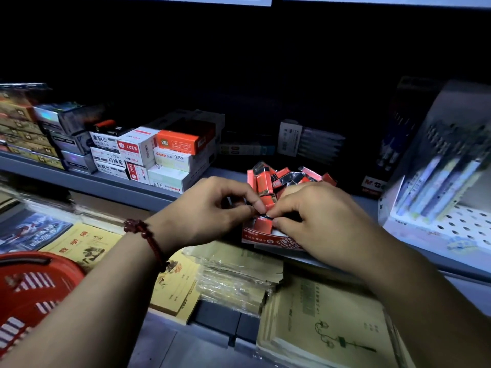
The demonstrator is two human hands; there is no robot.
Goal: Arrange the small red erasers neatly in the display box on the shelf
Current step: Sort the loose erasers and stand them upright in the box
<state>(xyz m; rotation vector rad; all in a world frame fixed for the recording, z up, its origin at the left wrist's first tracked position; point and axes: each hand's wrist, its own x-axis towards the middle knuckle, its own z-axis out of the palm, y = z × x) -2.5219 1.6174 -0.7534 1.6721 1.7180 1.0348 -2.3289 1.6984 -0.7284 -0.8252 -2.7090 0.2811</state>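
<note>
A red display box [268, 239] sits at the front edge of the grey shelf [106, 181]. Several small red erasers [289, 177] lie in a loose heap at its back, and a few stand in a row [263, 225] near its front. My left hand [210, 208] and my right hand [316, 216] meet over the box's front part. Their fingertips pinch a small eraser [267, 204] between them. My right hand hides much of the box's right side. A dark red bead bracelet circles my left wrist.
Stacked boxes of pen refills [148, 155] stand left of the display box on the same shelf. A tilted pen display [435, 181] stands at the right. Notebooks [324, 322] lie on the lower shelf, and a red basket [32, 290] sits at lower left.
</note>
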